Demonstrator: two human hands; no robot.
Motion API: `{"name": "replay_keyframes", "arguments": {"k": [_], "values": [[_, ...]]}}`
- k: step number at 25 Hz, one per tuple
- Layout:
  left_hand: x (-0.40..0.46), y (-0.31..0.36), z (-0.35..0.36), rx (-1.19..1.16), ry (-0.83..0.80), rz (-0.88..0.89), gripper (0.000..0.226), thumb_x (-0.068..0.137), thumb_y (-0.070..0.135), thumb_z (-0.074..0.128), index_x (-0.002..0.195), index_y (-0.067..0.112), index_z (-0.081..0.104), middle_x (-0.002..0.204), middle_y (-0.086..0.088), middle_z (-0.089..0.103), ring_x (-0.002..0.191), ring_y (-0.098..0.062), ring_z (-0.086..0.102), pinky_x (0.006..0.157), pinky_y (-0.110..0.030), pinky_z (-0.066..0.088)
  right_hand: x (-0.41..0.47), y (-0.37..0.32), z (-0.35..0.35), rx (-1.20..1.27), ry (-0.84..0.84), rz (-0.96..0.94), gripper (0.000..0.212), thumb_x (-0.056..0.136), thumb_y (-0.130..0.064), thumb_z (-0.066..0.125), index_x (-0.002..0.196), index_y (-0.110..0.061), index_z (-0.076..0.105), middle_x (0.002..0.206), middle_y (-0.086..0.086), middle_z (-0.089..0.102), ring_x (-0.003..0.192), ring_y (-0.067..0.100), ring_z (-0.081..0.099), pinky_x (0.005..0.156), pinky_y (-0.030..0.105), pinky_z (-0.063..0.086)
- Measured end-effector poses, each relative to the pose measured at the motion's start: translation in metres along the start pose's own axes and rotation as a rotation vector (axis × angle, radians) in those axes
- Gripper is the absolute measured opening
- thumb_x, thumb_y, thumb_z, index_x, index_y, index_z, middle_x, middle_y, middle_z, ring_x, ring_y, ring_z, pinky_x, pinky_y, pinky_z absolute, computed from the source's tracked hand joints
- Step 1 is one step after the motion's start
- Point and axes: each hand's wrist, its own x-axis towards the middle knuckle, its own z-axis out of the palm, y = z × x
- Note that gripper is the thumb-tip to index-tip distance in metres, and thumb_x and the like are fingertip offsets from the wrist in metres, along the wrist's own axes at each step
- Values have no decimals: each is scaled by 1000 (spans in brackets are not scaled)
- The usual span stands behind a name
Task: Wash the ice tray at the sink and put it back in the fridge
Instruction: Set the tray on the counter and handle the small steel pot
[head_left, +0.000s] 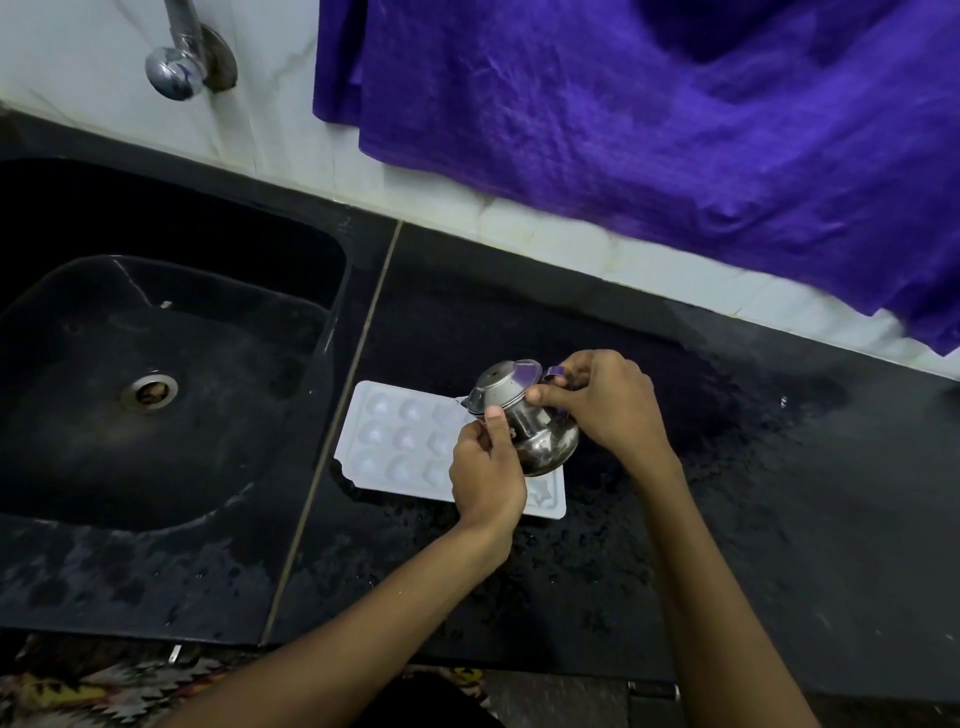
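Holding a steel pot (524, 421) tilted over the white ice tray (400, 441), both hands on it.

Largest first: black countertop (727, 467), wet and speckled with droplets; black sink (156, 364) on its left with drain (149, 392); purple cloth (649, 130) hanging against the white wall tiles; chrome tap (176, 67) above the sink. Ice tray lies flat on the counter just beside the sink, cavities up. Left hand (485, 467) grips the pot's front; right hand (602, 400) pinches its rim and neck. No legible writing or brand visible.
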Motion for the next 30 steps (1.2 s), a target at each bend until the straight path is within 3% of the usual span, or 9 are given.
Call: {"name": "replay_keyframes", "arguments": {"k": [3,6,8,13,23,27,30], "values": [[-7,3,-2,-21,-10,48,42,95,46,38,109,11,56,100,-1,66,91,-13,62,79,-27,48,-6,4,-5,110,-4,7,23,66,-39,80,68,-22,64,70,-7,68,71,7,63,62,25,49],[-18,2,-3,-34,-17,88,34,92,46,43,104,17,55,95,5,65,85,-5,61,67,-17,44,-15,8,-13,214,-22,22,17,70,-29,79,67,-24,63,75,-3,70,77,11,67,74,38,56],[-25,-2,-4,-36,-24,99,31,92,46,44,101,18,54,91,9,64,83,-1,60,63,-14,41,-20,9,-17,206,-20,2,15,72,-28,78,68,-26,63,76,-4,70,77,9,66,74,37,55],[-31,-15,-7,-39,-29,48,37,93,46,41,100,13,55,93,2,66,85,-7,61,65,-18,43,-30,5,-13,76,-25,-32,16,71,-34,77,71,-28,63,75,-8,69,75,5,63,61,20,43],[-28,-20,-9,-16,-16,0,36,95,45,38,100,14,55,91,6,64,81,-1,57,61,-15,39,-32,2,-4,-6,-20,-21,20,70,-38,77,71,-28,59,79,-6,69,82,10,63,67,28,47],[-31,-19,-10,-32,-31,34,35,94,46,40,100,15,55,92,6,65,82,-2,59,61,-14,40,-36,4,-8,63,-8,-6,18,71,-35,77,70,-30,60,76,-10,67,81,6,63,61,18,43],[-35,-16,-11,-51,-34,83,31,92,46,45,98,18,55,92,7,66,84,-2,61,60,-7,41,-41,8,-12,163,12,15,18,73,-30,76,66,-31,60,71,-11,65,79,6,64,71,31,53]]}}
